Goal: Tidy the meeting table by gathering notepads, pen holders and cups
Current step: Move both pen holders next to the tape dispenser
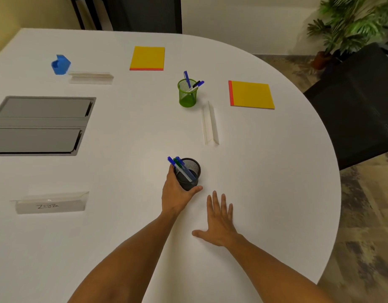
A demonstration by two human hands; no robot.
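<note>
Black pen holder (188, 174): I see it standing near the middle of the table, nearest of the task's things, blue and green pens leaning out of it toward the left.
Left hand (177, 193): my fingers and thumb wrap the holder's lower wall, gripping it; whether it rests on the top or is just lifted I cannot tell.
Right hand (219, 221): flat on the table just beside the left, fingers spread, holding nothing.
Doing it well: I judge I should keep the holder upright and grip low, so the leaning pens stay in, and carry it toward one gathering spot.
Green pen holder (187, 92): farther off, upright, pens inside; likely the next pick.
Yellow notepads: one (252, 95) to the right, one (147, 58) beyond, both lying flat and well apart.
Blue cup (60, 64): far left, out of easy reach.
Table (265, 171): white, smooth, rounded edge; clear name stands and a grey inset panel (42, 125) sit on it.
Room: a black chair (359, 101) at the right, a potted plant (350, 25) behind.
</note>
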